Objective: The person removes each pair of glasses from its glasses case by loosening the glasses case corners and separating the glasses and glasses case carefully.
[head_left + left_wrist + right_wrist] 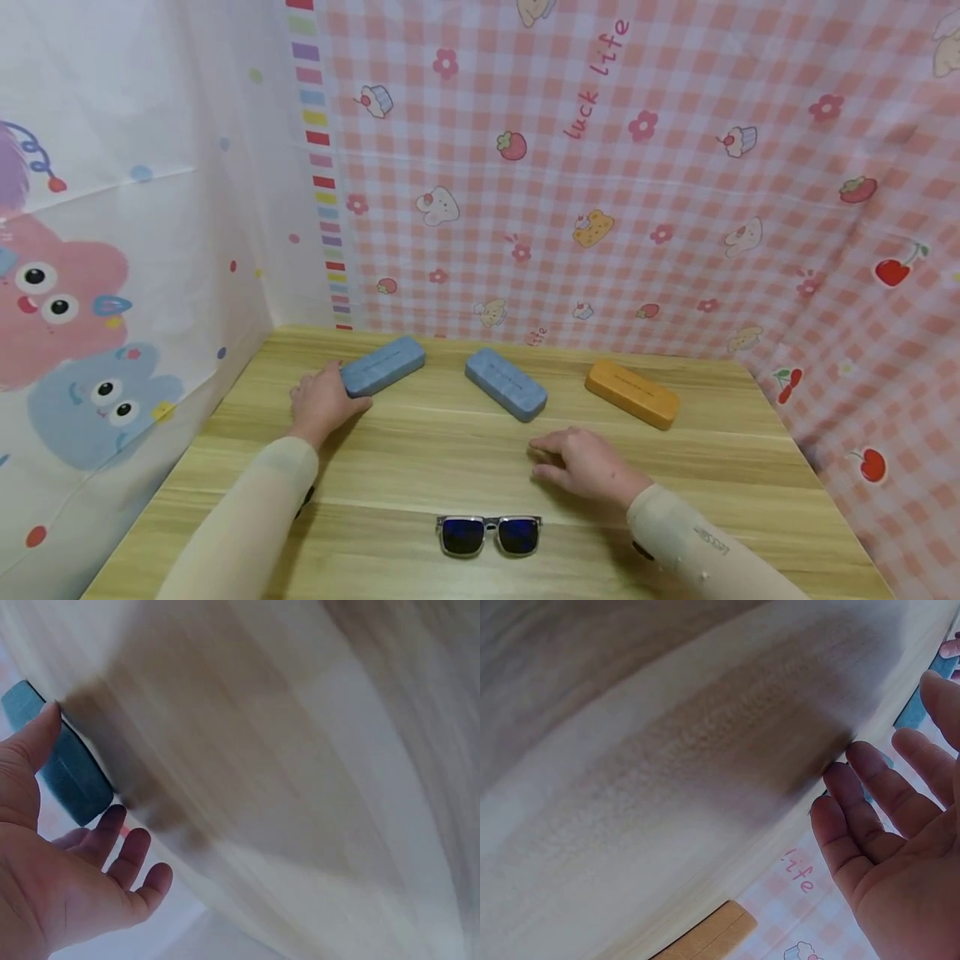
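My left hand (325, 404) is at the near left end of a blue glasses case (386, 367). Its thumb lies along the near side, with loosely bent fingers round the end. In the left wrist view the same case (79, 780) shows between thumb and index finger; whether they press on it is unclear. Nothing is in my right hand (585, 465), which hovers low over the table, fingers bent loosely, just in front of a second blue glasses case (506, 385). An orange glasses case (632, 394) lies to the right. Sunglasses (490, 536) with dark blue lenses lie nearest me.
The wood-grain table (420, 467) carries all these things. A pink checked cloth (540, 183) hangs behind and on the right, and a white printed cloth (150, 275) hangs at the left. The three cases lie in a row near the back edge.
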`<state>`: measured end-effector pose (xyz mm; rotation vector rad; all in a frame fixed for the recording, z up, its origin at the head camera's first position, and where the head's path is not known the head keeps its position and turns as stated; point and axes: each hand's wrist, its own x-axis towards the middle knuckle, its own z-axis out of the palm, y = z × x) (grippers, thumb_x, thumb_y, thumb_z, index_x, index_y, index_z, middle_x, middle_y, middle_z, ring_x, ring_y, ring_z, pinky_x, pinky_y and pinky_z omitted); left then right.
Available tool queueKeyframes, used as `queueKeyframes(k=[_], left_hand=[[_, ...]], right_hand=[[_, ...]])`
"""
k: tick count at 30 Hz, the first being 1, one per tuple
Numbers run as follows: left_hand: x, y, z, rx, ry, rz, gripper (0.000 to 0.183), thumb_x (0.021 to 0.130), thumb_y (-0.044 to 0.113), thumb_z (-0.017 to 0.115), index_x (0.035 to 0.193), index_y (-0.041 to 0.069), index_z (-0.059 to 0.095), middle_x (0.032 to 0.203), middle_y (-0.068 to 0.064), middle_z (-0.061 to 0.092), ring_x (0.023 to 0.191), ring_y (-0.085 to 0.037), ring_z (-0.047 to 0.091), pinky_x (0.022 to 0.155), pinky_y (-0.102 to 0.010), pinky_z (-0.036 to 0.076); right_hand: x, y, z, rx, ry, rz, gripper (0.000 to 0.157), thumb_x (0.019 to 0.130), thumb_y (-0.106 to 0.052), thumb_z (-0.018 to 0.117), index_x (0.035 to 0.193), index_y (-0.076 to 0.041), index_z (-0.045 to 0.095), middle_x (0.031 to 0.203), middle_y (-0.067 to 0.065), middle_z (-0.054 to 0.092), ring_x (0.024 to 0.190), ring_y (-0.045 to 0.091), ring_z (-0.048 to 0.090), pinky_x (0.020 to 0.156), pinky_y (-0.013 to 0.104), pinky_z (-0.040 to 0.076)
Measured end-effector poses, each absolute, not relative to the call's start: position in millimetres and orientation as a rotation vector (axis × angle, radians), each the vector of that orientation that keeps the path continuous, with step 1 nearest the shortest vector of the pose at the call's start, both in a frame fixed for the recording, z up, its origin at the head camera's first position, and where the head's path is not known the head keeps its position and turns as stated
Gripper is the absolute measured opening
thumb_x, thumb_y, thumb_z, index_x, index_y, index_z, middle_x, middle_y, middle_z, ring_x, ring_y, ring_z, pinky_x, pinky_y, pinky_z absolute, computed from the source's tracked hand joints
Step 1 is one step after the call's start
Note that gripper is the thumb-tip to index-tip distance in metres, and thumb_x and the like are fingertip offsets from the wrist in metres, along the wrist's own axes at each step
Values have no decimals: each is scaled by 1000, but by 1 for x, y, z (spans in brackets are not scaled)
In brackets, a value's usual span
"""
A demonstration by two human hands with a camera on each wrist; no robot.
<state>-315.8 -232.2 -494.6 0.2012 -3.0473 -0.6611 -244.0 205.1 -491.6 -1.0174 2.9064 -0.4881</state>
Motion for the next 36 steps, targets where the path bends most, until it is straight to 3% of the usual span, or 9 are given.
queueKeyframes(k=[6,13,20,24,30,36], left_hand=[[-308,-232,-488,119,-3016,-626,104,89,50,83,159,-10,35,152,-38,51,136,-61,48,113,-73,36],[-287,-219,-482,-150,-2873,-596,83,92,39,83,149,-9,46,142,-34,61,128,-56,56,111,-70,42],[-264,-196,-489,-412,-2807,-680,72,94,30,83,149,-5,54,146,-28,63,139,-50,55,120,-64,41],[-258,-186,-493,-437,-2847,-754,71,95,32,83,151,-1,55,148,-23,63,139,-46,57,118,-60,46],[-253,-179,-502,-480,-2886,-806,64,95,29,82,147,0,59,147,-21,65,138,-42,59,116,-58,48],[-251,-172,-510,-507,-2882,-817,57,95,27,82,142,2,64,141,-18,69,133,-38,63,114,-54,51]], right_hand=[[-244,207,-495,-1012,2914,-483,43,99,-33,77,135,-10,74,129,6,79,117,24,75,104,48,59],[-244,209,-495,-991,2892,-514,42,100,-33,76,135,-9,74,129,6,79,119,24,75,105,48,58],[-244,207,-489,-911,2876,-603,44,100,-31,77,137,-8,73,131,7,78,123,27,74,106,49,58],[-247,201,-486,-794,2938,-616,41,100,-32,77,136,-12,74,133,7,77,125,28,73,107,51,57],[-259,188,-483,-629,3122,-635,34,101,-34,76,128,-13,79,126,10,79,115,30,76,98,51,61],[-282,174,-475,-439,3185,-636,45,100,-40,76,135,-10,74,131,11,77,118,31,74,99,52,60]])
